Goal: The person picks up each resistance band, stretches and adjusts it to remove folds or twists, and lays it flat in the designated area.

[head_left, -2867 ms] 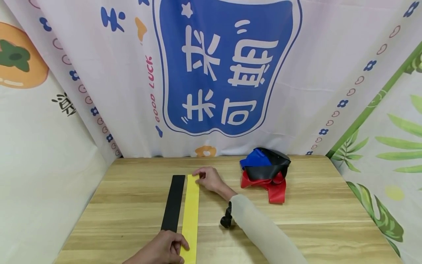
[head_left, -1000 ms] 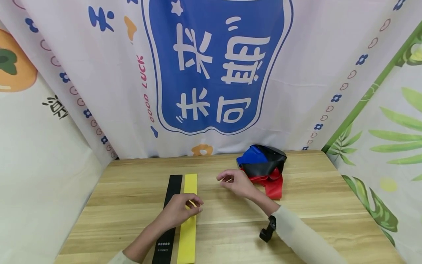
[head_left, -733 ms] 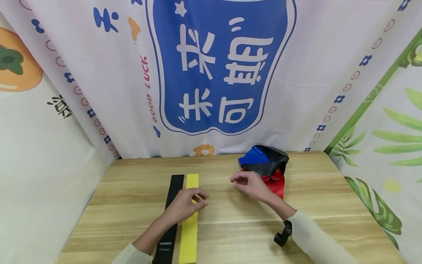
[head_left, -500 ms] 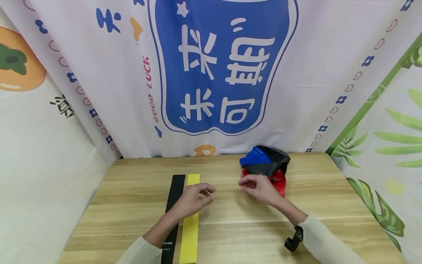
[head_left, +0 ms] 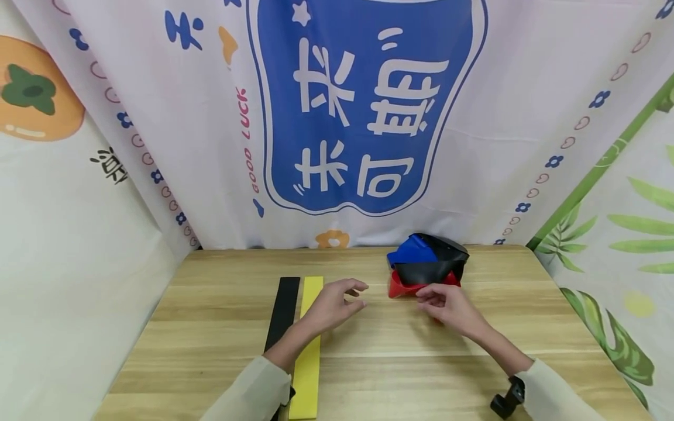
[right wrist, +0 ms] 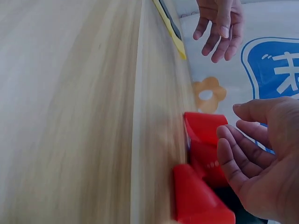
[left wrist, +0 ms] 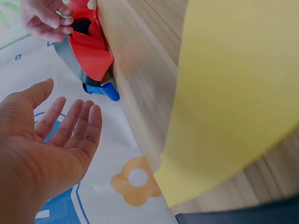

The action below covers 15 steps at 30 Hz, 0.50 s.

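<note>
Now that the right hand (head_left: 451, 308) has moved from the flat yellow resistance band (head_left: 306, 371) to the red band (head_left: 401, 286) heaped on the surface (head_left: 400, 377), its loosely curved fingers and those of the left hand (head_left: 333, 305) hold nothing, work apparently shifting there

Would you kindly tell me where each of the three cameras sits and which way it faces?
Head: worn on the head, facing forward and down over the table toward the printed curtain; left hand, right hand and sleeves show.
Left wrist: on that wrist, looking past the left hand across the yellow strip toward the curtain; the right hand shows top left.
Right wrist: on that wrist, looking past the right hand along the table; the left hand shows at top.
Both wrist views share the red band.
</note>
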Available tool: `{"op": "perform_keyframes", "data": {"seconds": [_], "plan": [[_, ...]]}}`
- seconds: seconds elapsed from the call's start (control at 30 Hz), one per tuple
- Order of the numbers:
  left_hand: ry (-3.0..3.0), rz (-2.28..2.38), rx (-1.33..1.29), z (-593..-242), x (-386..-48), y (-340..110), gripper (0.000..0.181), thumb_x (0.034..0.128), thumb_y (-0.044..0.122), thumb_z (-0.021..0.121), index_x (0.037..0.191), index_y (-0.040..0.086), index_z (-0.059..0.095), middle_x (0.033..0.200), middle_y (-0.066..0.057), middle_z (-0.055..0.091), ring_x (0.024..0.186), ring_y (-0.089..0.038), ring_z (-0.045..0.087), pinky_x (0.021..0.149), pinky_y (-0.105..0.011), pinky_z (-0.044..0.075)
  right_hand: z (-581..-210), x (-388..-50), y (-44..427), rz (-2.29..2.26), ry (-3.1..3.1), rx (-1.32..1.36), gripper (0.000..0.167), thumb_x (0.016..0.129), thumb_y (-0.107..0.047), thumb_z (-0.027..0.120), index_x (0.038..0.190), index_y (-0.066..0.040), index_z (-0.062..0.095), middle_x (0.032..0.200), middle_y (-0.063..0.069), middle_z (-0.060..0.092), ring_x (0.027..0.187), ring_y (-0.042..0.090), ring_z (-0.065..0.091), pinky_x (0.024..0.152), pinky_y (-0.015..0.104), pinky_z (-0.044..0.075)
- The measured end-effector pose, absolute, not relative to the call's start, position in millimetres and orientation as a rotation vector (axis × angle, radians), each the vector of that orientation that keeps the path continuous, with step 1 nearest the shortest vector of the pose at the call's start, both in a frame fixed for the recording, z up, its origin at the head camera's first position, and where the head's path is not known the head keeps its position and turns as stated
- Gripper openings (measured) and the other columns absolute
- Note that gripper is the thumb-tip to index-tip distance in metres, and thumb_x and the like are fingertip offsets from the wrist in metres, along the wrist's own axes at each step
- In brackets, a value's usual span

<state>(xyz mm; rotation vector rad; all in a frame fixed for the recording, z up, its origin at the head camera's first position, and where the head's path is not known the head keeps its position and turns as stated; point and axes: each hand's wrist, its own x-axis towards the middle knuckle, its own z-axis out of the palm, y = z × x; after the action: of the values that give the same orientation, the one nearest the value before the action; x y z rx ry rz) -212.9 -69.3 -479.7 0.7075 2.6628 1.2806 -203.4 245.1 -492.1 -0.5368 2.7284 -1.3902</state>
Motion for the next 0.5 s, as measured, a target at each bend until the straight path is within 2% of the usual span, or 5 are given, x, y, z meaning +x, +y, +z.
{"op": "perform_keyframes", "data": {"seconds": [0.1, 0.23, 0.5], "plan": [[2.665, 1.275, 0.701, -482, -219, -60, 0.036, 0.0996, 0.013, 0.075, 0.134, 0.006, 0.07, 0.135, -0.012, 0.071, 0.12, -0.029, 0.07, 0.094, -0.039, 0.062, -491, -201, 253, -1.389, 2.757, -0.472, 0.019, 0.092, -0.002, 0.081, 0.11, 0.003, 0.076, 0.1, 0.008, 0.079, 0.087, 0.016, 0.075, 0.076, 0.022, 0.061], [2.676, 1.266, 0.69, -486, -225, -46, 0.039, 0.0998, 0.017, 0.076, 0.137, 0.007, 0.069, 0.137, -0.008, 0.07, 0.122, -0.027, 0.069, 0.095, -0.038, 0.061, -493, -199, 261, -1.387, 2.787, -0.42, 0.022, 0.092, -0.001, 0.081, 0.112, 0.003, 0.075, 0.101, 0.012, 0.079, 0.087, 0.017, 0.076, 0.076, 0.021, 0.06], [2.687, 1.295, 0.764, -498, -237, -24, 0.037, 0.0986, 0.014, 0.076, 0.134, 0.003, 0.07, 0.137, -0.013, 0.069, 0.125, -0.033, 0.066, 0.103, -0.047, 0.057, -503, -199, 271, -1.314, 2.933, -0.374, 0.028, 0.091, -0.004, 0.082, 0.117, 0.003, 0.074, 0.106, 0.015, 0.079, 0.09, 0.021, 0.078, 0.078, 0.026, 0.063]]}}
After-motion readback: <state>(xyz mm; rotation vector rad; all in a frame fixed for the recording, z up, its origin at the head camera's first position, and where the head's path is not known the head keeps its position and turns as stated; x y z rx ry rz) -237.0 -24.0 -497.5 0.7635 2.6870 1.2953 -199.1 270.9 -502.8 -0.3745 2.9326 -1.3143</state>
